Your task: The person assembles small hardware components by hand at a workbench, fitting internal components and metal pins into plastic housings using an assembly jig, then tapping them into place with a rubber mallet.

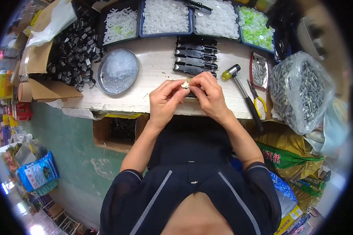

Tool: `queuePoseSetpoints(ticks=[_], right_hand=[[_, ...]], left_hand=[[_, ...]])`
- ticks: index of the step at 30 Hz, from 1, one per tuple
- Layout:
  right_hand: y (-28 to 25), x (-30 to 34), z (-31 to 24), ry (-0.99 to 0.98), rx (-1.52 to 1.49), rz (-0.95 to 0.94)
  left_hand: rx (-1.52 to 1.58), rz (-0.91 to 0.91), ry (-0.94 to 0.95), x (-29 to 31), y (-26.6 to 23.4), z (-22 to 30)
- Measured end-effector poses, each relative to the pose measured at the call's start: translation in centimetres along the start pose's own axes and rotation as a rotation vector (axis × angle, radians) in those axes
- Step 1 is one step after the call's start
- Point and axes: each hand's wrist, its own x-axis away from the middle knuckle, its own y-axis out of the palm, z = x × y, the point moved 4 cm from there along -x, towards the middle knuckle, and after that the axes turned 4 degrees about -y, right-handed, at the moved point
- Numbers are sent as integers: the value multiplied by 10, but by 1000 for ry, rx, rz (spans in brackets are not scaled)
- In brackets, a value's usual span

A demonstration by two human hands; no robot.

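Above the front of the white worktable (153,51), my left hand (165,100) and my right hand (210,94) meet fingertip to fingertip. Both are closed in a pinch around a small whitish piece (185,84), too small and covered to name. A dark part shows partly below my fingers, mostly hidden by them. Just beyond my hands lies a row of several long black plastic assemblies (195,60), side by side. To the right of them rests a hammer (243,92) with a yellow face and black grip.
Trays of white discs (164,17), white sticks (121,24) and green pieces (257,29) line the back. Left are a round metal dish (117,80) and heaped black parts (72,51). Right are yellow-handled pliers (259,100), a red tray of pins (259,70) and a bag of grey parts (302,90).
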Motion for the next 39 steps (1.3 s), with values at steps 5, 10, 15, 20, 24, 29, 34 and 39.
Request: queuePoseSetpoints(ticks=[5,10,15,20,24,29,34,39], right_hand=[[6,11,6,29,213,-166],[15,5,3,-31,283,-152],[24,7,5,-74,409,-178],[21,9,5,-77,418,-196],[18,8,7,-25,341,-184],[10,7,12,5,260,-199],[-25,2,13,11,159,-50],[-108,16,46,263,418,93]], left_hand=[[-249,107,192,-8,-18,-3],[-300,42,101,-8,-16,-4],[-344,2,88,-10,-16,-7],[-444,-94,76,-15,-14,-6],[-542,-159,-13,-21,-13,-5],[-817,-247,37,-29,-3,3],[-948,-351,47,-38,4,10],[-891,-505,2,-63,10,18]])
